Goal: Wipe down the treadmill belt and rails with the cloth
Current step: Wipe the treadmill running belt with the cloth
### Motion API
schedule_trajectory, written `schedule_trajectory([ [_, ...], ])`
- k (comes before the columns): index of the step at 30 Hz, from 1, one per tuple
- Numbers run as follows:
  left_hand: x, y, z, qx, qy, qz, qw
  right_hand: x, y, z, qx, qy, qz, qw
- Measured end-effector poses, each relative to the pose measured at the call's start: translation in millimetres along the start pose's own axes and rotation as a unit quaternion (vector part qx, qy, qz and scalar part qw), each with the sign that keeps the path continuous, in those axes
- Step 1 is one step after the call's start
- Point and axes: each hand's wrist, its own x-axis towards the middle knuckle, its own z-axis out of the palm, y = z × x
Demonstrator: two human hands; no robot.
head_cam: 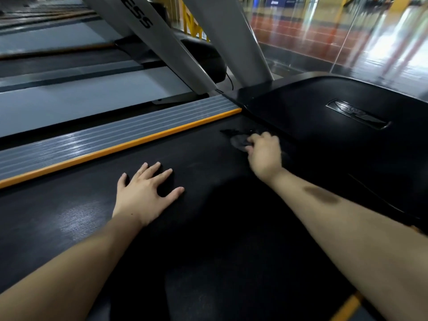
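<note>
The right hand point(264, 154) is curled around a small dark grey cloth point(239, 142), fingers clamped on it, pressing it to the wide black textured treadmill belt point(208, 228) at its far end, just beside the glossy black plastic motor cover point(335, 135). The cloth is blurred and nearly the belt's own colour, so how it is folded is hard to tell. The left hand point(143, 193) lies flat on the belt with its fingers spread apart, holding nothing — it looks like a brace for a body leaning forward. To the left runs the grey ribbed side rail with its orange edge strip point(115, 140), which shows no cloth on it; I judge the wiping is on the belt for now and the rails remain. The chief risk from here is the seam where belt meets cover: a loose corner of cloth could catch or tuck under it if the stroke pushes straight in. Also, weight on the braced palm could make the belt slip along its deck, upsetting the person's balance — a lighter lean would help.
</note>
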Motion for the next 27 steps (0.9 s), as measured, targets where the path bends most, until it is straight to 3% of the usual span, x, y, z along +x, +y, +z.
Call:
schedule_trajectory([
  [4,-7,8,-7,0.039,0.039,0.022,0.998,-53,-71,-2,0.11,-0.09,-0.16,0.977],
  [7,-12,33,-15,0.023,0.07,0.048,0.996,-43,-53,-14,0.087,-0.092,-0.257,0.958],
  [12,-33,75,6,-0.023,0.013,0.0,1.0,21,63,-15,-0.03,0.01,-0.043,0.999],
  [17,-39,80,21,0.004,0.044,-0.003,0.999,12,55,-13,-0.013,0.015,0.019,1.0],
  [19,-37,79,20,0.007,0.045,-0.002,0.999,-4,27,-13,0.026,0.01,0.004,1.0],
  [24,-41,79,18,0.017,0.04,-0.005,0.999,-59,-45,-11,0.131,-0.094,-0.231,0.96],
  [25,-40,79,17,0.014,0.039,-0.005,0.999,-48,-35,-11,0.121,-0.08,-0.242,0.959],
  [27,-41,79,17,0.011,0.041,-0.006,0.999,-12,7,-9,0.061,-0.033,-0.172,0.983],
])
